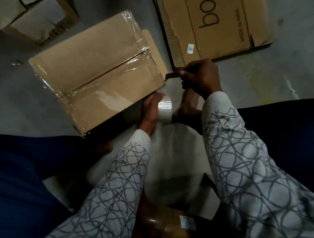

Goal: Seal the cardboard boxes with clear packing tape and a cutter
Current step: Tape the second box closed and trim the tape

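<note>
A closed cardboard box (98,70) lies on the grey floor in front of me, with clear tape along its centre seam and over its edges. My left hand (149,110) grips a roll of clear packing tape (165,108) just off the box's near right corner. A clear strip seems to run from the roll up to that corner. My right hand (200,79) holds a dark cutter (173,75), its tip at the box's right corner.
A flattened carton printed "boAt" (219,18) lies on the floor to the right. More cardboard boxes (29,16) sit at the top left. My legs in dark trousers frame both sides, and a brown parcel (162,230) with a label lies near my lap.
</note>
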Demonstrator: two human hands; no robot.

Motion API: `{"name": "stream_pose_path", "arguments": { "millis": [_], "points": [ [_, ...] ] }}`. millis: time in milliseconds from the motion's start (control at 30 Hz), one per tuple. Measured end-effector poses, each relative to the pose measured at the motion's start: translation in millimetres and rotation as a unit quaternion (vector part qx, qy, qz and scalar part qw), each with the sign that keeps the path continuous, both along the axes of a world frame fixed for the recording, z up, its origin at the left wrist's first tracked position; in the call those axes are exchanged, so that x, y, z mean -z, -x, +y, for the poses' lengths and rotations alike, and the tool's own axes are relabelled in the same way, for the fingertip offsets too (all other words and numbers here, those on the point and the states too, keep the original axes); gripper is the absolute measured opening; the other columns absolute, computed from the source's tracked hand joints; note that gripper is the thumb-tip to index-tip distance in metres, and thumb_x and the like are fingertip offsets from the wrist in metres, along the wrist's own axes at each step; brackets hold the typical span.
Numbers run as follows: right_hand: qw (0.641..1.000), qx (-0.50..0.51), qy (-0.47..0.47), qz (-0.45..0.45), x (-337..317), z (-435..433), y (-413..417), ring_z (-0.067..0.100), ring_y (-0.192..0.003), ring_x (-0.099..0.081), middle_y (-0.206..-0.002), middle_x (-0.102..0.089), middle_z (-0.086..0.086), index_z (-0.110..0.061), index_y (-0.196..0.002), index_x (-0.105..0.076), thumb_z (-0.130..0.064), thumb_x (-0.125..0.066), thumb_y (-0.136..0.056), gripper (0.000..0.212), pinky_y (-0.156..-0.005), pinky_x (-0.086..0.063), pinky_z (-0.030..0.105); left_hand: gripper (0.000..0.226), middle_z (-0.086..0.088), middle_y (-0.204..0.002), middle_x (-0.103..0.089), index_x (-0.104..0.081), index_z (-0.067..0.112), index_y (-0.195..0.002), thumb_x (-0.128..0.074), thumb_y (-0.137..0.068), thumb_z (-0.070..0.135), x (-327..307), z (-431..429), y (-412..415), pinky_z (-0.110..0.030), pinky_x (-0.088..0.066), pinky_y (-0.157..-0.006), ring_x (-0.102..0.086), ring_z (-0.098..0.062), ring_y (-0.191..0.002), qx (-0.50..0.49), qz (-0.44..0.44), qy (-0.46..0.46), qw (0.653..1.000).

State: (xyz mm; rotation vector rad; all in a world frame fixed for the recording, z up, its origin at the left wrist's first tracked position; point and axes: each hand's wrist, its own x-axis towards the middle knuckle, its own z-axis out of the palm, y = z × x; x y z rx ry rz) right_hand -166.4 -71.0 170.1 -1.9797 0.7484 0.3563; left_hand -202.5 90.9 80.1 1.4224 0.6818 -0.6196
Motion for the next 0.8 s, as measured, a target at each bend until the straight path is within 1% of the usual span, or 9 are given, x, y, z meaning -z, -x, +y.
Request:
{"name": "stream_pose_path", "arguments": {
  "millis": [100, 200, 333, 400, 533, 600, 667, 733, 800],
  "points": [
    [0.999, -0.042, 0.03, 0.01, -5, 6, 6, 0.013, -0.063, -0.074, -0.078, -0.075, 0.006, -0.013, -0.095, -0.078, -0.015, -0.079, -0.085, 0.01, -0.071, -0.064, 0.037, 0.016, -0.001, -0.075, -0.065, -0.068, 0.016, -0.078, -0.063, -0.092, 0.009, -3, -3, -1, -0.017, -0.047, -0.059, -0.06, -0.012, -0.065, 0.0, 0.015, -0.022, 1.0],
    [0.996, -0.055, 0.062, 0.025, -1, 10, 6, 0.011, -0.065, -0.073, -0.081, -0.075, 0.003, -0.016, -0.094, -0.079, -0.018, -0.081, -0.083, 0.011, -0.073, -0.063, 0.033, 0.012, -0.005, -0.078, -0.066, -0.069, 0.017, -0.075, -0.068, -0.087, 0.02, 0, -4, -3, -0.024, -0.047, -0.065, -0.062, -0.022, -0.075, 0.008, 0.037, -0.047, 0.998],
    [0.989, -0.084, 0.117, 0.038, 8, 17, 7, 0.023, -0.081, -0.072, -0.08, -0.075, 0.005, -0.018, -0.091, -0.08, -0.023, -0.086, -0.076, 0.017, -0.078, -0.062, 0.04, 0.01, -0.007, -0.088, -0.069, -0.072, 0.017, -0.082, -0.071, -0.084, 0.027, -5, -5, -8, -0.027, -0.047, -0.071, -0.063, -0.024, -0.08, 0.012, 0.064, -0.079, 0.995],
    [0.984, -0.099, 0.14, 0.045, 14, 21, 8, 0.026, -0.08, -0.072, -0.082, -0.076, 0.007, -0.019, -0.092, -0.08, -0.023, -0.086, -0.075, 0.018, -0.081, -0.061, 0.043, 0.012, -0.009, -0.089, -0.07, -0.072, 0.017, -0.084, -0.071, -0.083, 0.028, -6, -5, -10, -0.028, -0.049, -0.069, -0.065, -0.026, -0.08, 0.017, 0.077, -0.083, 0.993],
    [0.967, -0.124, 0.217, 0.05, 18, 29, 16, 0.038, -0.102, -0.063, -0.107, -0.068, 0.02, -0.009, -0.101, -0.073, -0.025, -0.07, -0.085, 0.023, -0.094, -0.051, 0.051, 0.031, -0.012, -0.093, -0.073, -0.073, 0.016, -0.091, -0.068, -0.072, 0.04, -9, -5, -9, -0.029, -0.05, -0.063, -0.068, -0.029, -0.08, 0.019, 0.097, -0.085, 0.992],
    [0.964, -0.118, 0.234, 0.037, 17, 35, 18, 0.037, -0.102, -0.063, -0.103, -0.07, 0.018, -0.009, -0.101, -0.074, -0.022, -0.069, -0.083, 0.022, -0.093, -0.052, 0.05, 0.021, -0.011, -0.09, -0.07, -0.071, 0.017, -0.09, -0.068, -0.079, 0.036, -13, -6, -9, -0.027, -0.049, -0.059, -0.066, -0.027, -0.075, 0.017, 0.105, -0.072, 0.992],
    [0.962, -0.114, 0.246, 0.035, 25, 34, 20, 0.033, -0.098, -0.067, -0.091, -0.074, 0.011, -0.018, -0.096, -0.077, -0.023, -0.076, -0.074, 0.022, -0.092, -0.055, 0.047, 0.015, -0.008, -0.09, -0.068, -0.07, 0.017, -0.092, -0.067, -0.084, 0.03, -13, -9, -7, -0.027, -0.049, -0.061, -0.064, -0.025, -0.076, 0.012, 0.098, -0.071, 0.993],
    [0.955, -0.124, 0.266, 0.047, 48, 29, 23, 0.035, -0.105, -0.065, -0.089, -0.075, 0.01, -0.022, -0.094, -0.078, -0.026, -0.076, -0.069, 0.026, -0.094, -0.053, 0.049, 0.021, -0.005, -0.095, -0.068, -0.07, 0.015, -0.103, -0.066, -0.086, 0.028, -11, -10, -4, -0.028, -0.048, -0.066, -0.061, -0.022, -0.082, 0.015, 0.082, -0.09, 0.992],
    [0.938, -0.171, 0.297, 0.047, 33, 36, 23, 0.041, -0.115, -0.058, -0.094, -0.074, 0.011, -0.023, -0.097, -0.078, -0.026, -0.073, -0.073, 0.024, -0.1, -0.048, 0.052, 0.028, -0.004, -0.096, -0.067, -0.07, 0.013, -0.107, -0.066, -0.086, 0.03, -12, -11, -4, -0.028, -0.046, -0.065, -0.061, -0.021, -0.084, 0.021, 0.082, -0.094, 0.992]
  ]
}}
